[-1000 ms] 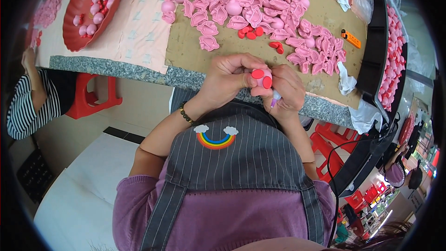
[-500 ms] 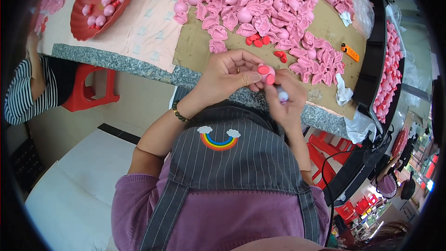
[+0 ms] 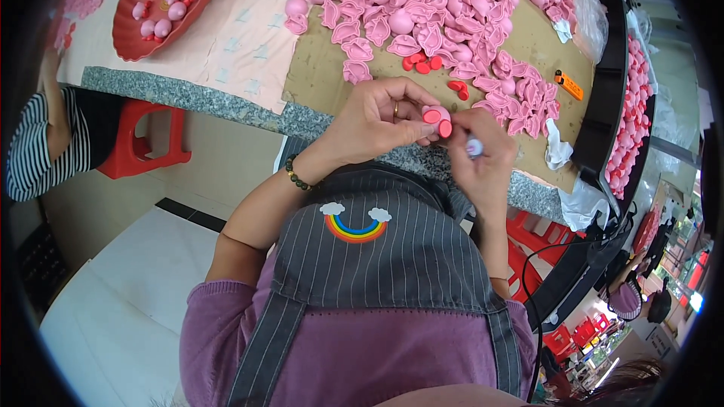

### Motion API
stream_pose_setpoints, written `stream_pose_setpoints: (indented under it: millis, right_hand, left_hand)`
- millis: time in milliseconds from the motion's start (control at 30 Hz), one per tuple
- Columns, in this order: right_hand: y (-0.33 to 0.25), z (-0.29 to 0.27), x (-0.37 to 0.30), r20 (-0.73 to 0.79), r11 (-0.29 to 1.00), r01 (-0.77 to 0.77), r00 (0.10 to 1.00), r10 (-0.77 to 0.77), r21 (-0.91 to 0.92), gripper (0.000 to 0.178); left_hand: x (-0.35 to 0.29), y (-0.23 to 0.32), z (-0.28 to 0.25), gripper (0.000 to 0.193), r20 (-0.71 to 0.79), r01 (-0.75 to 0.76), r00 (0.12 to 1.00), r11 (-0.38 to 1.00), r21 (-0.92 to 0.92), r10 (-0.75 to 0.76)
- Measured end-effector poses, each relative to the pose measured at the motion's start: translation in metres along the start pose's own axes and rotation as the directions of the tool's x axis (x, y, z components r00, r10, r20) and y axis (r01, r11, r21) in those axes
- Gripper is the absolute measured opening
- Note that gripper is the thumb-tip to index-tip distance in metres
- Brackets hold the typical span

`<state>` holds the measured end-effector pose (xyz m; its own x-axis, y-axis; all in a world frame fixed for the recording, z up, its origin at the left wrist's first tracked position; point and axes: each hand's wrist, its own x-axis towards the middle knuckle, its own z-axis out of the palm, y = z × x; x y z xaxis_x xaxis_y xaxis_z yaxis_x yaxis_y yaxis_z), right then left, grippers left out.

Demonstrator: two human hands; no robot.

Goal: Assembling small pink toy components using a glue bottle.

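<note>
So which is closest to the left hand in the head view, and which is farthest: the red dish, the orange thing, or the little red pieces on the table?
1. The little red pieces, just beyond the left hand on the brown board.
2. The orange thing, off to the right near the black tray.
3. The red dish, far off at the upper left of the table.

The small pink piece (image 3: 436, 114) pinched in the left hand (image 3: 375, 122) looks like soft, smooth rubbery plastic with a matt sheen, as do its 2 red discs. The heap of pink pieces (image 3: 422, 7) looks the same. They lie on a dull brown cardboard sheet (image 3: 324, 75), rough and matt. The counter edge (image 3: 173, 90) is speckled grey stone, polished. The red tray (image 3: 151, 26) looks like glossy plastic. The apron (image 3: 377, 264) is striped woven cloth, the sleeves knitted purple fabric.
</note>
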<state>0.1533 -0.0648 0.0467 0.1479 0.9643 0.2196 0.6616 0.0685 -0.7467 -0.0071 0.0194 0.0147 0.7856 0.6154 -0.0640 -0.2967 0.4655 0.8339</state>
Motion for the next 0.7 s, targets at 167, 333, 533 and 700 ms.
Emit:
stream_pose_setpoints:
  millis: [167,333,533,700]
  right_hand:
    - [0.002,0.001,-0.001,0.004,0.829,-0.227,0.965,0.262,0.511,0.01]
    - [0.005,0.005,-0.004,0.089,0.723,-0.336,0.93,0.357,0.603,0.009]
    - [0.009,0.007,0.0,0.176,0.612,-0.424,0.888,0.424,0.668,0.009]
    - [0.014,0.009,-0.002,0.206,0.62,-0.486,0.859,0.469,0.616,0.009]
  left_hand:
    - [0.003,0.0,0.001,0.027,0.005,0.022,1.0,0.999,0.032,-0.022]
    - [0.002,0.002,0.003,0.025,-0.116,0.017,0.993,1.0,-0.007,-0.018]
    - [0.003,0.006,0.0,0.024,-0.107,0.128,0.987,0.985,0.112,-0.116]
    - [0.009,0.009,0.001,0.02,-0.118,0.199,0.976,0.968,0.151,-0.182]
